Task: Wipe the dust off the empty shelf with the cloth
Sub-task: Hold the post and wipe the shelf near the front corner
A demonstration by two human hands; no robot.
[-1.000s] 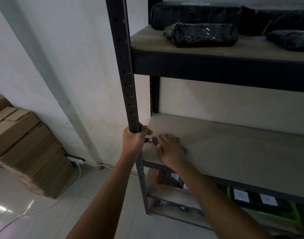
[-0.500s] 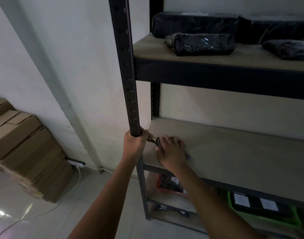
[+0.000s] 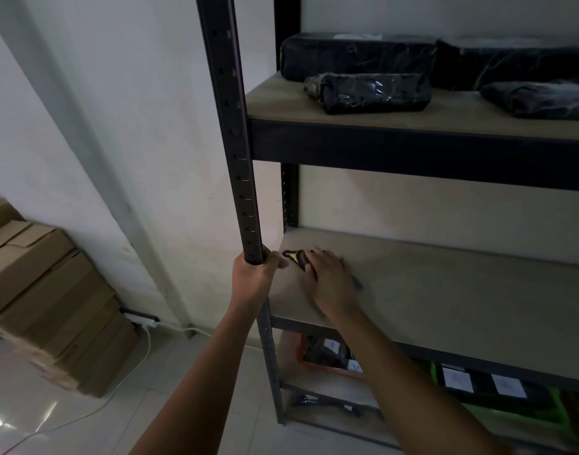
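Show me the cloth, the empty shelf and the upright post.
cloth (image 3: 298,257), head view, dark corner beyond the fingers
empty shelf (image 3: 462,307), head view, bare board
upright post (image 3: 235,142), head view, perforated face

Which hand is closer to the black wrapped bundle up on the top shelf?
Left. The left hand grips the rack post, lower left of the black wrapped bundle. The right hand lies on the empty shelf, slightly farther below it.

- The left hand (image 3: 253,277) is wrapping around the rack's near left post (image 3: 229,126).
- The right hand (image 3: 330,284) is lying on the shelf (image 3: 462,297), at its near left corner, pressing the cloth (image 3: 298,256).
- Wrapped packages (image 3: 367,92) are sitting on the shelf above.
- Cardboard boxes (image 3: 45,290) are leaning against the wall, far left.
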